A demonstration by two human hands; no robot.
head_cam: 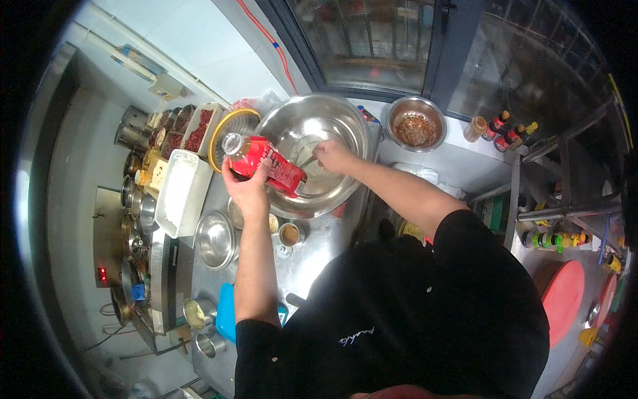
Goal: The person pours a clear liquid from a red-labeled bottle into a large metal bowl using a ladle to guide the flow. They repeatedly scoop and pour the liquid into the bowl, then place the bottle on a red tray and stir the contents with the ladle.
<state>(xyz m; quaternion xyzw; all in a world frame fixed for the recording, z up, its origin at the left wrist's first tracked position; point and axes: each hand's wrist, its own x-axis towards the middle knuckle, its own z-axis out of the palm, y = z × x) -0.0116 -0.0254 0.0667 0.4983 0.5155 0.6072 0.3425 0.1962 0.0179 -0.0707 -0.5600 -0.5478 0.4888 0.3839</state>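
A bottle with a red printed label (279,172) is in my left hand (247,187), held at a slant. Its clear round end points up and left; the red end hangs over the near rim of a large stainless steel mixing bowl (344,117). My right hand (333,157) reaches inside that bowl, fingers closed around the handle of a thin utensil (308,162). What the utensil's far end looks like is not clear. Against the bowl's left side leans a yellow-rimmed colander (224,132), close to my left hand.
A white rectangular tub (179,192), nested steel bowls (215,237) and a cup of brown contents (290,233) stand on the steel counter (309,262). Beyond, a steel bowl of brown-red food (416,127) and sauce bottles (506,137) line the window ledge. A metal rack (513,199) rises at right.
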